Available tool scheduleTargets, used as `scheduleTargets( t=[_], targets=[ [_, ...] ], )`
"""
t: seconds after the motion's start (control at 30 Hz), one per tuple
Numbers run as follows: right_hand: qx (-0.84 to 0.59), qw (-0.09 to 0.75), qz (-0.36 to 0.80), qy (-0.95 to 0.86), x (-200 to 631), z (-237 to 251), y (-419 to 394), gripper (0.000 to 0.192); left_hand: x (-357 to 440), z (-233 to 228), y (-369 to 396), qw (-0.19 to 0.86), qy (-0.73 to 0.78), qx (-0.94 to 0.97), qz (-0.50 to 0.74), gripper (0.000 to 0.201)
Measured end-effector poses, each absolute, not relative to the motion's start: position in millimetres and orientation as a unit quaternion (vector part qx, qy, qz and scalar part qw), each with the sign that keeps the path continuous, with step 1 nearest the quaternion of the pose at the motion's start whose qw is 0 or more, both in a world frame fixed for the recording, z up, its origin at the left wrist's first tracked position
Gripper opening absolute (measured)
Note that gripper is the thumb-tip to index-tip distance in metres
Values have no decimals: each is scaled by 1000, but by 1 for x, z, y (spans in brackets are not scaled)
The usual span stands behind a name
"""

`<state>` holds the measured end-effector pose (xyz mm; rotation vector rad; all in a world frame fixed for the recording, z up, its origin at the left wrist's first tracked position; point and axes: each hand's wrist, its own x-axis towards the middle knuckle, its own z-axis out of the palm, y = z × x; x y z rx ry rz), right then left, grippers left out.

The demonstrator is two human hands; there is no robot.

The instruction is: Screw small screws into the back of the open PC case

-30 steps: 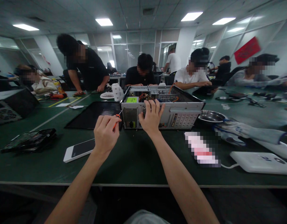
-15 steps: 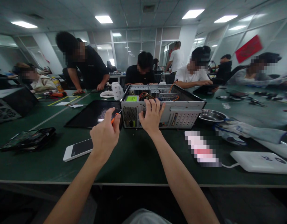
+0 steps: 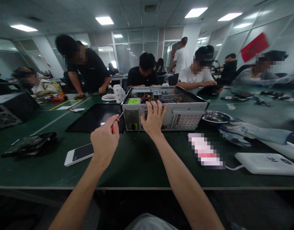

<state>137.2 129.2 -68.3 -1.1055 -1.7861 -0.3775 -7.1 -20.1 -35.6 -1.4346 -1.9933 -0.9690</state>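
While the left fingers [image 3: 110, 121] are curling tightly round a screwdriver [image 3: 117, 119], the right fingers [image 3: 154, 110] are lying spread against the case [image 3: 170, 116] just ahead, gripping nothing. Screw work is seemingly under way, calling for a steady tip. Left of both, a panel [image 3: 89, 119] is lying on the green surface [image 3: 137, 166]; beyond, people [image 3: 145, 75] are working.

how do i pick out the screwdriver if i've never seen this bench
On the green table, find the open computer case in the middle. Beside its left end, the left hand grips the screwdriver. Its bright orange handle and thin shaft, angled up toward the case, set it apart from the flat black panel beyond.
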Motion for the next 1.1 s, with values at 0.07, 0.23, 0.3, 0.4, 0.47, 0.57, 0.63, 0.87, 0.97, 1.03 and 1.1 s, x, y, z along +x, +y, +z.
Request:
scheduleTargets(
  t=[0.07,0.23,0.3,0.4,0.47,0.57,0.63,0.87,0.97,1.03,1.1],
  targets=[
    [-455,480,-149,-735,137,-68,129,54,-8,-33,-21,254,-722,-530,-366,35],
    [-447,495,-153,-729,137,-69,130,53,-11,-29,-19,281,-674,-559,-393,29],
    [-446,496,-158,-728,137,-70,130,53,-12,-32,-16,299,-643,-578,-404,25],
    [-448,493,-155,-730,137,-69,130,54,-14,-40,-12,318,-600,-598,-426,21],
    [-450,490,-149,-731,137,-69,130,54,-15,-45,-9,326,-585,-603,-434,20],
    [-451,491,-149,-731,137,-68,129,54,-13,-53,-6,319,-584,-605,-437,22],
    [-449,494,-154,-728,137,-69,130,53,-11,-56,-5,308,-588,-603,-442,24],
    [-452,485,-147,-734,137,-70,130,55,-5,-51,-7,294,-598,-590,-456,30],
    [-452,483,-153,-734,137,-69,130,55,-9,-45,-10,299,-621,-582,-433,38],
    [-451,487,-155,-732,138,-69,130,54,-13,-43,-11,300,-630,-583,-415,40],
    [-449,490,-152,-732,137,-69,130,53,-18,-43,-11,303,-632,-589,-402,34]
  ],
)
